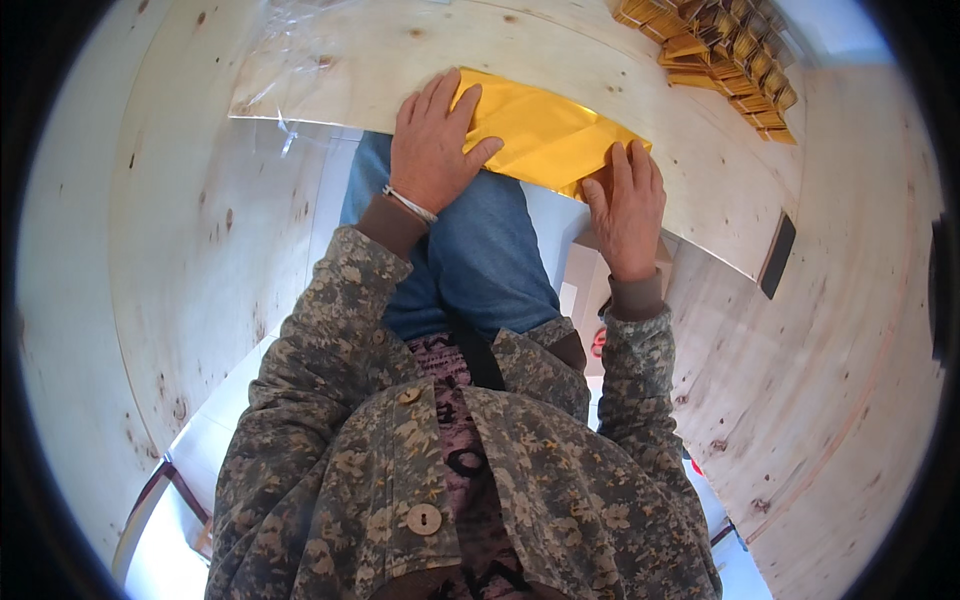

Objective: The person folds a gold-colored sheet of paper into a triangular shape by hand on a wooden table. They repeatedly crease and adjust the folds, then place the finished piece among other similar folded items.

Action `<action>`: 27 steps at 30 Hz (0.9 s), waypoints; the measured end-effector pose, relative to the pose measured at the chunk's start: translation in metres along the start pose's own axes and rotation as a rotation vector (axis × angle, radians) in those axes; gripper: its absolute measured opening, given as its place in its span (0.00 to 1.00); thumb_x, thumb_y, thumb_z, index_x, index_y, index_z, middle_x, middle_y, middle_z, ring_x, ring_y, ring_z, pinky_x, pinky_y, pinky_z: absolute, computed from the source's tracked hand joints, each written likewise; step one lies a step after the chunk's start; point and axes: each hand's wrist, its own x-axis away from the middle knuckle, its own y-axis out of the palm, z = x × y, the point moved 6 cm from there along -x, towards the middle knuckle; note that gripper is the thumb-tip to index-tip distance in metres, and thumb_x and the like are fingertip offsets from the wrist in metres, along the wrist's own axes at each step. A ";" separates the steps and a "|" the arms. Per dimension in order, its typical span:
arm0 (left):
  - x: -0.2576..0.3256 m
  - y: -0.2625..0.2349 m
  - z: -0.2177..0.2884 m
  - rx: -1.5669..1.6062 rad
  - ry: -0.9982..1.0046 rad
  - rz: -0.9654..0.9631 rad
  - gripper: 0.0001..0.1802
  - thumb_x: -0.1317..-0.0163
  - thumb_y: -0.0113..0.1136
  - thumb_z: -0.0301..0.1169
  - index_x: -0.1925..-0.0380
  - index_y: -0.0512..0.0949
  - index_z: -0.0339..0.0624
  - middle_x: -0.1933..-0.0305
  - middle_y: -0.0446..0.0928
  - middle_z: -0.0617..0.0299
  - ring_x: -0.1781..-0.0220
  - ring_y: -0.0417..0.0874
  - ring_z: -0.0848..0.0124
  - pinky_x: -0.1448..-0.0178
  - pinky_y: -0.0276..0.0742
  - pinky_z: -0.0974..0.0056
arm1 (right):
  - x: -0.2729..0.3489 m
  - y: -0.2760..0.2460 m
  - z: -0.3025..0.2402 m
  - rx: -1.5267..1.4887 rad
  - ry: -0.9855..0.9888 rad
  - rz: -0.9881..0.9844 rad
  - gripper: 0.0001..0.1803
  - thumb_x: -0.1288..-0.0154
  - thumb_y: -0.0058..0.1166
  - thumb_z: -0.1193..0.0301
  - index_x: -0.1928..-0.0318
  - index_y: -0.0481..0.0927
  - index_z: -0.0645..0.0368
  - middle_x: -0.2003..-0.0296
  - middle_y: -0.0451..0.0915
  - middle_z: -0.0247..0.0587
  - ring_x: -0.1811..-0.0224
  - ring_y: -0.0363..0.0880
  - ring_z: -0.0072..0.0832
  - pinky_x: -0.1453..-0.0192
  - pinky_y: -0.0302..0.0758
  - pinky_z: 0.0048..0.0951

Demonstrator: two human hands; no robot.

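A shiny gold foil sheet [545,135] lies along the near edge of the wooden tabletop, with creases across its surface. My left hand [432,135] rests flat over its left end, fingers stretched away from me and thumb spread on the foil. At the right end, my right hand [628,205] has the foil's near corner between thumb and fingers, where the sheet looks folded and shaded. A white band circles my left wrist.
Bundles of folded gold paper pieces [725,60] are stacked at the far right of the tabletop [690,190]. Clear plastic film [285,70] lies at the far left. Wooden panels [215,210] stand on both sides. A cardboard box [590,270] sits below the table, beside my knees.
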 end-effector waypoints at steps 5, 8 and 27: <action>0.025 -0.022 0.002 0.215 -0.275 0.221 0.36 0.47 0.76 0.38 0.39 0.73 0.38 0.38 0.72 0.44 0.35 0.72 0.51 0.34 0.69 0.53 | 0.002 -0.001 -0.003 -0.008 -0.006 0.009 0.33 0.32 0.61 0.58 0.33 0.70 0.62 0.31 0.66 0.57 0.30 0.64 0.52 0.32 0.66 0.49; 0.050 -0.020 -0.010 0.448 -0.661 0.252 0.36 0.47 0.77 0.37 0.41 0.71 0.38 0.42 0.73 0.48 0.41 0.76 0.59 0.42 0.77 0.58 | 0.003 -0.001 -0.004 -0.002 -0.020 0.002 0.33 0.33 0.61 0.58 0.33 0.70 0.62 0.32 0.67 0.58 0.30 0.64 0.53 0.31 0.65 0.50; 0.064 0.006 -0.013 1.254 -1.047 0.110 0.30 0.41 0.73 0.27 0.42 0.71 0.26 0.52 0.84 0.48 0.52 0.86 0.69 0.50 0.82 0.69 | 0.007 -0.009 -0.009 -0.062 -0.065 -0.035 0.28 0.31 0.60 0.63 0.36 0.74 0.64 0.34 0.70 0.58 0.33 0.68 0.53 0.30 0.67 0.46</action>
